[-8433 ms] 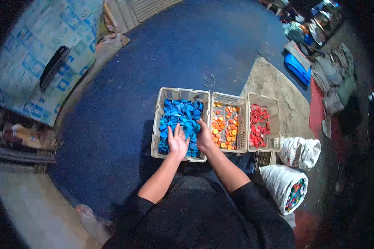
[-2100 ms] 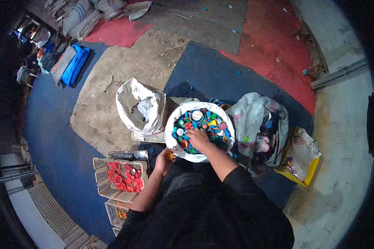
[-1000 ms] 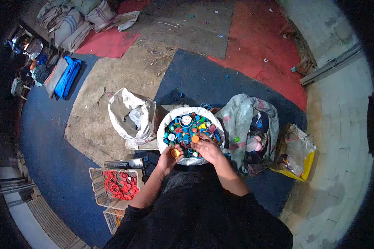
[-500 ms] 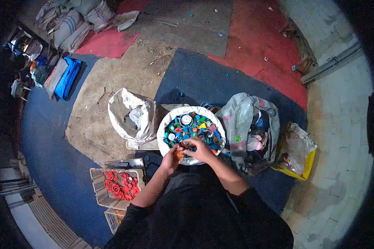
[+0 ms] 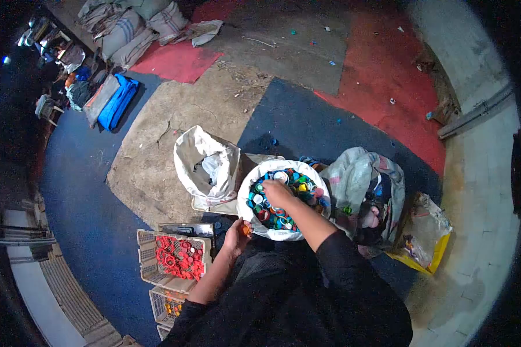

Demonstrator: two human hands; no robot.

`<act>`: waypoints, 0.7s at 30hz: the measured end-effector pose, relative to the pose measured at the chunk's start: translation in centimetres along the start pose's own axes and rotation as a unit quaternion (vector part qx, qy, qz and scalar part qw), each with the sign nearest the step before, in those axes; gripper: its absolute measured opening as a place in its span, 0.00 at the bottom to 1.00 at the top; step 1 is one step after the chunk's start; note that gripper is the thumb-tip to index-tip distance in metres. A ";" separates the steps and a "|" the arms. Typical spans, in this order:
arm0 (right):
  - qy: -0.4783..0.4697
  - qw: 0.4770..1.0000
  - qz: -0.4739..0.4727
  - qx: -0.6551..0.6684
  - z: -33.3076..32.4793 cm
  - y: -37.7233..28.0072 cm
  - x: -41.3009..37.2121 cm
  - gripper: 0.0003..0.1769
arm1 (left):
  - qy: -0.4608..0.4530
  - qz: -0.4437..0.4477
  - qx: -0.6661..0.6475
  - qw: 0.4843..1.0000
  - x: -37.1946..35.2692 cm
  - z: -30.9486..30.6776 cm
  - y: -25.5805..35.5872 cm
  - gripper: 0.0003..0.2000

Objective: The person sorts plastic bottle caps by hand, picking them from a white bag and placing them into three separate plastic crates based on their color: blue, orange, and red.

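We see the right hand (image 5: 278,194) reaching down into the round white woven sack (image 5: 244,194), which is open at the top and filled with mixed plastic bottle caps (image 5: 298,186) in blue, green, red and yellow; its fingers rest palm-down among the caps near the far left of the heap, and we cannot tell whether they pinch one or merely touch them. The left hand (image 5: 236,236) is held just near of the sack's rim, curled into a loose cup around a small orange plastic cap (image 5: 246,229); the cap sits at the fingertips, close to the white cloth but not clearly touching it.

To the left of the full sack a crumpled empty white sack (image 5: 205,168) slumps open; to its right lies a grey cloth bag (image 5: 359,173) with more oddments inside, and further right a yellow-edged plastic bag (image 5: 428,234). Near and left of the left hand stands a beige slotted plastic crate (image 5: 146,254) holding red caps (image 5: 176,258); nearer still we make out a second beige crate (image 5: 159,301) with orange caps.
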State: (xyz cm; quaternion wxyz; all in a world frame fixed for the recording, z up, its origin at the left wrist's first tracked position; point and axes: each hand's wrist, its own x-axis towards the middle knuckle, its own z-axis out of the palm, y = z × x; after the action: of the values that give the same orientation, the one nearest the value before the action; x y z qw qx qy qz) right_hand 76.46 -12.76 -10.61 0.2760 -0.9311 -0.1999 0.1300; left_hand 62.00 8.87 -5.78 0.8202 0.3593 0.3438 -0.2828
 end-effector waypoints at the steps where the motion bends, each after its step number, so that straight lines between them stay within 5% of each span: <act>1: 0.001 1.000 -0.016 -0.019 0.7 0.1 1.2 0.14 | 0.003 0.001 -0.001 1.000 -0.5 0.2 0.1 0.17; 6: 0.049 0.990 -0.003 -0.133 4.2 1.9 2.8 0.06 | 0.002 0.012 -0.016 1.000 -1.9 -0.3 0.6 0.17; 9: 0.002 0.997 0.056 -0.052 3.1 0.7 1.8 0.06 | -0.017 0.022 -0.041 0.999 -2.4 -1.6 0.5 0.16; 13: 0.061 0.997 0.008 -0.050 2.7 0.3 0.0 0.08 | 0.020 0.029 -0.031 0.999 -2.8 -2.7 0.4 0.15; 18: -0.067 0.995 0.066 0.023 1.3 0.1 -0.8 0.18 | 0.050 0.011 -0.021 0.998 -3.2 -3.4 0.2 0.16; 21: 0.012 0.993 0.069 0.095 -0.3 -1.4 -2.6 0.21 | 0.031 0.016 -0.005 0.999 -2.5 -4.0 -0.2 0.15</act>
State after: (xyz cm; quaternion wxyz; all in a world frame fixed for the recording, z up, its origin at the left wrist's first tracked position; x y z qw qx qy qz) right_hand 73.82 -12.95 -9.23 0.3554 -0.9139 -0.1184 0.1563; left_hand 58.85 12.45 -5.98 0.8152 0.3696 0.3645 -0.2570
